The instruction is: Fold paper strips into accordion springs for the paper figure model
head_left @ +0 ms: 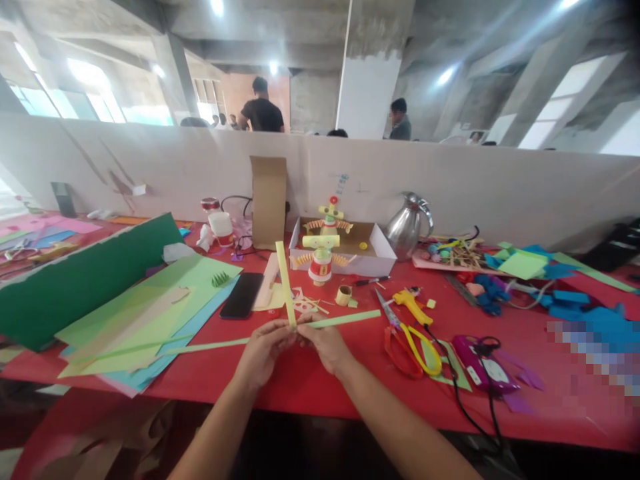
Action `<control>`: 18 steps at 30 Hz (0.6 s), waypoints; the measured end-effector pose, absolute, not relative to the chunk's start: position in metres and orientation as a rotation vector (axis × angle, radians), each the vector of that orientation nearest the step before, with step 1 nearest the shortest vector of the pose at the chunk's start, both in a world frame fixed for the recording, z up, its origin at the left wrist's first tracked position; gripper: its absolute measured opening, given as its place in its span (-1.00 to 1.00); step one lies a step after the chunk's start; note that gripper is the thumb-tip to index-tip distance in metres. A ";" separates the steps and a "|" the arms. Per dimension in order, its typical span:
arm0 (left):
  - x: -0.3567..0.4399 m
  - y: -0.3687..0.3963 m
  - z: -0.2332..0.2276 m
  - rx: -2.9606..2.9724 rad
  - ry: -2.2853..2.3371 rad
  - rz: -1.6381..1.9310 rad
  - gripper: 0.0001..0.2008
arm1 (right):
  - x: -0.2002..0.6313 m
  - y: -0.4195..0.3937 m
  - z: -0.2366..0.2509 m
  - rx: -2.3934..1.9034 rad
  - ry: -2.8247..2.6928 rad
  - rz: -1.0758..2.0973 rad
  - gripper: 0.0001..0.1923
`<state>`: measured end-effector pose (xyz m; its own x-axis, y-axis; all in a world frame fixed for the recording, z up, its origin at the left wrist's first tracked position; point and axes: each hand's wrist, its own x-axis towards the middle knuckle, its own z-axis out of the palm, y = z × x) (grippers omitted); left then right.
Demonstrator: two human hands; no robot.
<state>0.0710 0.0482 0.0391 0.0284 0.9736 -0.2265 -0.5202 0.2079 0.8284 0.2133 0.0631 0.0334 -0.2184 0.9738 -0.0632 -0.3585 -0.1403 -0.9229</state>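
My left hand (268, 345) and my right hand (324, 343) meet over the front of the red table, fingertips pinched together where paper strips join. A pale yellow paper strip (285, 283) stands up from the pinch, leaning slightly left. Out to the right runs a light green paper strip (353, 319), and another green length (210, 346) extends left from my left hand over the paper sheets. My fingers hide how the strips cross. Just beyond stand two paper figures; the nearer paper figure (320, 259) has a yellow head and pleated arms.
Scissors (407, 340), a yellow glue gun (413, 307) and a purple box with a cord (483, 367) lie to the right. Coloured paper sheets (185, 287) and a phone (242, 295) are on the left. A shallow white box (380, 250) and a steel jug (406, 227) stand behind.
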 end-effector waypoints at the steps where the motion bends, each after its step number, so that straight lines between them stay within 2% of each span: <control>1: 0.072 0.048 0.038 0.607 0.921 1.296 -0.77 | 0.215 0.064 0.033 -0.898 -1.013 1.577 -0.79; 5: 0.074 0.051 0.030 0.638 0.905 1.309 -0.74 | 0.218 0.067 0.029 -0.892 -1.036 1.575 -0.84; 11: 0.075 0.053 0.024 0.664 0.936 1.353 -0.72 | 0.219 0.069 0.027 -0.890 -0.927 1.688 -0.82; 18: 0.074 0.053 0.026 0.730 0.886 1.325 -0.82 | 0.220 0.070 0.028 -0.881 -0.913 1.728 -0.85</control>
